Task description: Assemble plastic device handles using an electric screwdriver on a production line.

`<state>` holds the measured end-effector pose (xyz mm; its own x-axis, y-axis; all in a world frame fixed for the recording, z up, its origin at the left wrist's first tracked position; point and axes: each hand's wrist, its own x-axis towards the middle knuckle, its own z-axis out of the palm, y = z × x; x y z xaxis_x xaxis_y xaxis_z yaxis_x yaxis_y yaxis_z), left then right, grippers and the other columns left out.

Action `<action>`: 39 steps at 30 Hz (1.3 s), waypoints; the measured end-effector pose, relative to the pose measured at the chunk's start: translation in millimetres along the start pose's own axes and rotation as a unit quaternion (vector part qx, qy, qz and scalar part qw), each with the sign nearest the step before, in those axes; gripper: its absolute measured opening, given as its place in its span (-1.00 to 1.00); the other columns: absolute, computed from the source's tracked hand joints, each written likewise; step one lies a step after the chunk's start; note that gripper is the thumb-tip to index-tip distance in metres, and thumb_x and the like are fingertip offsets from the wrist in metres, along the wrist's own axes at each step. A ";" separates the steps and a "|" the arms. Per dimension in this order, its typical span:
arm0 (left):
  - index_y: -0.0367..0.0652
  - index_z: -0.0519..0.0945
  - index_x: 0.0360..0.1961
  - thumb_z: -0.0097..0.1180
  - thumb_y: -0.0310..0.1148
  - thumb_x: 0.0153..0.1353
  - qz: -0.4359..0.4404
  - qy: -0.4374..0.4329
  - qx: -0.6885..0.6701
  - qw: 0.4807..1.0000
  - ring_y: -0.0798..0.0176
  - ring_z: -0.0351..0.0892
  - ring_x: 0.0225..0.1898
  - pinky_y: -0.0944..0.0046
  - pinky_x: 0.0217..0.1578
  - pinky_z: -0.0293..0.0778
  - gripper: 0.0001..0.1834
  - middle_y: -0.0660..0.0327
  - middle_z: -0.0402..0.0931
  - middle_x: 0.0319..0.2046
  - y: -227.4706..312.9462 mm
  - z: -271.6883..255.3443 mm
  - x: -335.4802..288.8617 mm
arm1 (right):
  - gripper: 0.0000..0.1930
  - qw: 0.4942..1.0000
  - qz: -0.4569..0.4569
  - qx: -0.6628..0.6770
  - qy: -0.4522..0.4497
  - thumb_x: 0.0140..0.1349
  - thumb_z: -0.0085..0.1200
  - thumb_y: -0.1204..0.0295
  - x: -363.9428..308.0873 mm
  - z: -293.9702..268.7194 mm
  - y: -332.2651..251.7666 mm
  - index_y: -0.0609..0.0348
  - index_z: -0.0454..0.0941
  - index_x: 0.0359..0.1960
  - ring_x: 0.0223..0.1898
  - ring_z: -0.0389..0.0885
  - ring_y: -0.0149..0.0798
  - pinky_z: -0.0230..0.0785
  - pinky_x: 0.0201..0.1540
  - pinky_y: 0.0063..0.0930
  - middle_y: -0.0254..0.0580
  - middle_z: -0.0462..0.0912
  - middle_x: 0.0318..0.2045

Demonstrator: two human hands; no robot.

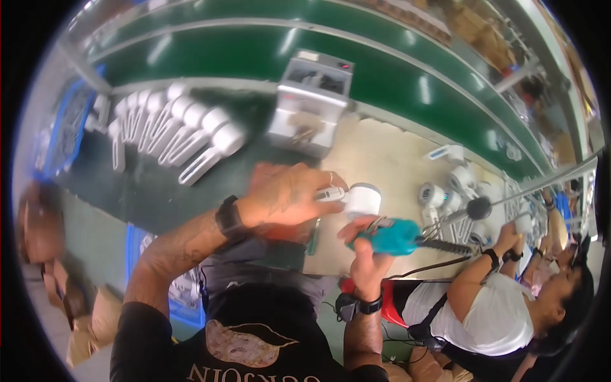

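Observation:
My left hand (pixel 283 194) is closed around the slim handle of a white handheld device with a round head (pixel 364 200). The head points right, over the pale part of the worktable. In my right hand (pixel 367 270) is a teal electric screwdriver (pixel 396 237), gripped just below and to the right of that head. A coiled dark cord (pixel 445 246) runs off its right end. The screwdriver's tip is blurred, and I cannot tell whether it touches the device. A blurred orange-red mat (pixel 270 230) lies under my left hand.
A grey box-shaped machine (pixel 310 105) stands behind my hands. Similar white devices (pixel 172 121) lie in rows at the left, and several more (pixel 449 191) at the right. A blue crate (pixel 70 127) is at the far left. A co-worker (pixel 493 302) works at the right.

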<state>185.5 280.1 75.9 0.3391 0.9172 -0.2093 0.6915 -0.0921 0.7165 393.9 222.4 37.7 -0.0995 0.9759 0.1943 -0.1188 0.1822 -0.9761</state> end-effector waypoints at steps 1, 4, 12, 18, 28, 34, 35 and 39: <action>-0.12 0.58 0.08 0.30 -0.18 0.23 0.085 0.063 0.046 0.993 0.11 0.67 -0.20 0.17 -0.14 0.49 -0.56 0.09 0.66 -0.24 -10.6 2.9 -11.0 | -0.42 1.000 -0.004 -0.025 0.000 0.28 0.25 -0.02 5.9 5.4 0.3 0.33 0.46 -0.07 -0.34 0.65 -0.20 0.44 -0.29 -0.39 -0.22 0.55 -0.46; -0.09 0.57 0.10 0.27 -0.17 0.23 0.149 0.142 0.084 0.975 -0.01 0.64 -0.10 0.08 -0.04 0.47 -0.55 0.05 0.65 -0.16 -36.8 8.5 -36.8 | -0.47 0.998 -0.019 -0.046 -0.026 0.32 0.21 0.02 22.0 19.8 5.1 0.32 0.45 -0.06 -0.32 0.66 -0.20 0.45 -0.28 -0.39 -0.22 0.55 -0.46; -0.08 0.62 -0.01 0.35 -0.21 0.14 0.215 0.297 0.089 0.926 0.06 0.62 -0.13 0.11 -0.11 0.58 -0.60 0.17 0.63 -0.17 -59.4 13.8 -54.1 | -0.47 0.999 -0.020 -0.034 0.025 0.37 0.14 0.00 28.7 41.1 -5.3 0.31 0.43 -0.02 -0.41 0.53 -0.26 0.39 -0.33 -0.39 -0.21 0.52 -0.47; -0.04 0.69 -0.09 0.36 -0.15 0.12 0.222 0.307 0.086 0.921 0.02 0.57 -0.10 0.06 -0.09 0.55 -0.65 0.18 0.61 -0.18 -65.7 14.6 -46.3 | -0.33 0.995 -0.098 0.034 -0.009 0.38 -0.03 -0.21 58.8 65.2 -41.6 0.30 0.43 -0.02 -0.47 0.42 -0.27 0.32 -0.34 -0.36 -0.22 0.44 -0.51; 0.05 0.67 0.03 0.29 0.04 0.19 0.238 0.216 0.088 0.943 0.17 0.51 -0.03 0.13 0.00 0.41 -0.54 0.30 0.60 -0.14 -90.6 7.4 -31.4 | -0.61 0.991 -0.129 -0.018 -0.011 0.52 -0.10 0.16 160.3 132.1 -17.7 0.34 0.49 -0.08 -0.47 0.52 -0.33 0.34 -0.38 -0.46 -0.23 0.52 -0.53; 0.03 0.67 -0.01 0.32 0.03 0.16 0.215 0.229 0.048 0.948 0.17 0.49 0.02 0.12 0.08 0.35 -0.55 0.28 0.58 -0.09 -94.8 11.0 -32.0 | -0.72 0.984 -0.171 -0.045 -0.030 0.49 -0.06 0.25 171.4 148.0 4.4 0.27 0.50 -0.18 -0.51 0.52 -0.36 0.32 -0.44 -0.51 -0.24 0.55 -0.56; 0.03 0.67 -0.01 0.32 0.03 0.16 0.214 0.230 0.048 0.948 0.17 0.49 0.02 0.12 0.08 0.35 -0.55 0.28 0.58 -0.09 -95.9 11.5 -31.6 | -0.73 0.985 -0.166 -0.037 -0.033 0.49 -0.05 0.26 171.0 147.8 8.2 0.26 0.49 -0.19 -0.51 0.52 -0.36 0.32 -0.44 -0.50 -0.25 0.55 -0.57; 0.02 0.67 -0.03 0.32 -0.01 0.16 0.208 0.222 0.042 0.952 0.16 0.49 0.02 0.11 0.10 0.35 -0.58 0.28 0.57 -0.09 -93.3 9.0 -31.4 | -0.73 0.987 -0.151 -0.028 -0.037 0.48 -0.04 0.26 169.0 146.5 9.6 0.25 0.48 -0.20 -0.53 0.52 -0.37 0.33 -0.44 -0.50 -0.27 0.53 -0.59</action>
<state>116.1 256.4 9.6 0.3052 0.8660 0.3961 0.6106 -0.4971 0.6165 231.2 371.4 75.5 -0.1406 0.8645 0.4826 -0.1006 0.4725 -0.8756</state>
